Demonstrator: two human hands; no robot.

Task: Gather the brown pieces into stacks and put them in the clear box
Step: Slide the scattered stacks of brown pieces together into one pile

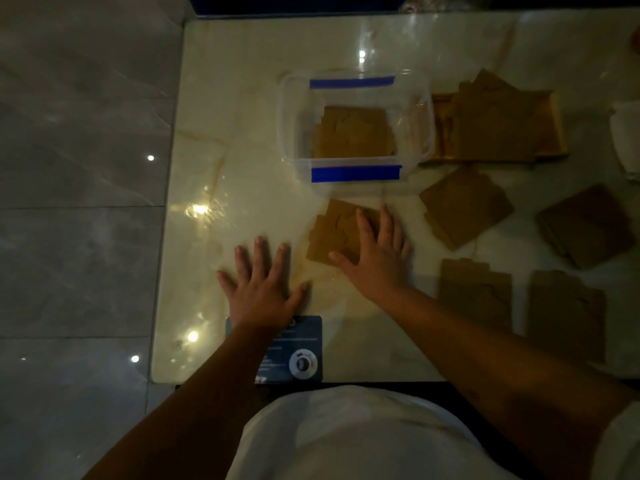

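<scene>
- My left hand [263, 289] lies flat and open on the pale glossy table [242, 188], fingers spread, holding nothing, just left of the nearest brown stack.
- My right hand [375, 251] is open too, palm down, fingers splayed over the right part of a small stack of brown pieces [334, 233]; it presses on the stack and does not grip it.
- That stack sits just near of the clear box [356, 129], close to its near wall but apart from it.
- The clear box stands toward the far middle of the table, with blue tape strips [356, 173] on its near and far rims; a layer of brown pieces [353, 133] already lies on its floor.
- Right of the box, touching or almost touching its right wall, is a shallow wooden tray [554, 133] heaped with loose brown pieces [495, 119]; the light is dim, so I cannot tell how many.
- More brown stacks lie to the right: one tilted stack [465, 206] near the tray, another [585, 226] farther right, and two [476, 292] [568, 306] nearer me, partly behind my right forearm.
- Something white [627, 140] shows at the right edge, too cropped to make out.
- A dark blue card [298, 351] with a round emblem lies at the near edge of the table, partly under my left wrist.
- Grey tiled floor [79, 168] runs along the left of the table.
</scene>
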